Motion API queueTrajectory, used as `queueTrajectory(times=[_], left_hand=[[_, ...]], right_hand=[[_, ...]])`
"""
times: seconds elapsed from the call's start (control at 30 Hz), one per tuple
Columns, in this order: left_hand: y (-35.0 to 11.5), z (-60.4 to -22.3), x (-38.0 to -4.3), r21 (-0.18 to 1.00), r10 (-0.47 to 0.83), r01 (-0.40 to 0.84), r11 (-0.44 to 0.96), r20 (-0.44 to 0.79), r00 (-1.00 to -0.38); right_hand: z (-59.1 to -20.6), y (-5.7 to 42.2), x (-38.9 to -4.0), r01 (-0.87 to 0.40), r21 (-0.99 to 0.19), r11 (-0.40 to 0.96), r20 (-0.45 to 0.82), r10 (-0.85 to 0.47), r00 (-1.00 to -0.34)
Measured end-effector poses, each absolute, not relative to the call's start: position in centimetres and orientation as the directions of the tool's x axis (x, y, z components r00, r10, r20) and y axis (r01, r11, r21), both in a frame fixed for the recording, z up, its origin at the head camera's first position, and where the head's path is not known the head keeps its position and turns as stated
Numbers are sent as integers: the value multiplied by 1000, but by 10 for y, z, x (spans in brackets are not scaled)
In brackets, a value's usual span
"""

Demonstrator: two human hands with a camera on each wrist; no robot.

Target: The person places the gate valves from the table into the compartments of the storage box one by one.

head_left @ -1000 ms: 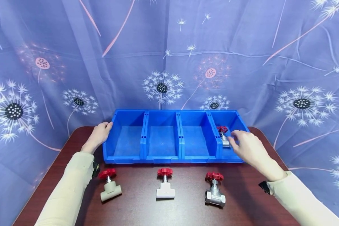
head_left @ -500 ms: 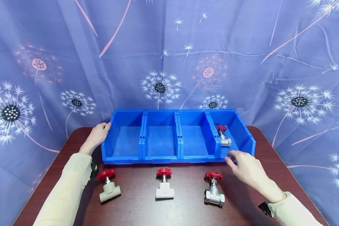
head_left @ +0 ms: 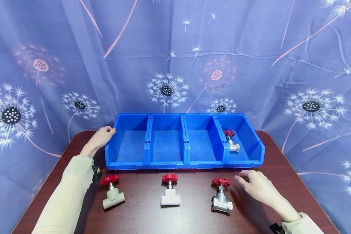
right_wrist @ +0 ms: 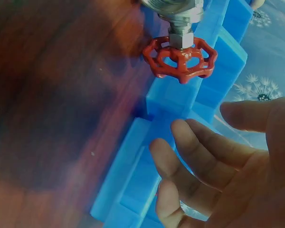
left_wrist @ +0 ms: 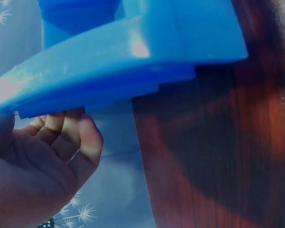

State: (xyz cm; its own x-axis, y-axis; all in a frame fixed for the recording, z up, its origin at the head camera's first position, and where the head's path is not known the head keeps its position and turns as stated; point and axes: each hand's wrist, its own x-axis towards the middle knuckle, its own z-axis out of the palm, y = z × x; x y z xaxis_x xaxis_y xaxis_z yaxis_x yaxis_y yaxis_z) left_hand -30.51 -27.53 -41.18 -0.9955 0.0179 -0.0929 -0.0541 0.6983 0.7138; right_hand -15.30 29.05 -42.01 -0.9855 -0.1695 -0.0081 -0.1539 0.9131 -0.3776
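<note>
My left hand (head_left: pixel 102 136) grips the left side wall of a blue four-compartment storage bin (head_left: pixel 167 166), its fingers (left_wrist: pixel 88 135) curled against the outside under the rim. In the rightmost compartment lies a metal gate valve with a red handwheel (head_left: pixel 233 147). My right hand (head_left: pixel 258 187) hovers over the table in front of that compartment, fingers loosely bent and holding nothing. Just left of it another metal valve (head_left: pixel 222 202) lies on the table; its red handwheel (right_wrist: pixel 182 64) shows above the spread fingers (right_wrist: pixel 194 156) in the right wrist view.
A white valve (head_left: pixel 170 197) with a red handwheel lies at the table's front middle. A beige valve (head_left: pixel 113 197), also red-wheeled, lies near my left forearm. Behind the bin, a purple dandelion-print curtain (head_left: pixel 128 81) hangs at the back edge of the dark wooden table (head_left: pixel 143 217).
My right hand has left the rightmost compartment, where the metal valve stays, and has come back toward me beside the front metal valve. The left hand keeps its place on the bin.
</note>
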Motion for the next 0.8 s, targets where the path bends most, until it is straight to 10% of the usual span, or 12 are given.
queueTrajectory(times=[0.8], left_hand=[[-274,-407,-302,746,49,-70,662,-137,-989]], right_hand=[[-448,295,-141,-161,-559,814,-233,-341,-911]])
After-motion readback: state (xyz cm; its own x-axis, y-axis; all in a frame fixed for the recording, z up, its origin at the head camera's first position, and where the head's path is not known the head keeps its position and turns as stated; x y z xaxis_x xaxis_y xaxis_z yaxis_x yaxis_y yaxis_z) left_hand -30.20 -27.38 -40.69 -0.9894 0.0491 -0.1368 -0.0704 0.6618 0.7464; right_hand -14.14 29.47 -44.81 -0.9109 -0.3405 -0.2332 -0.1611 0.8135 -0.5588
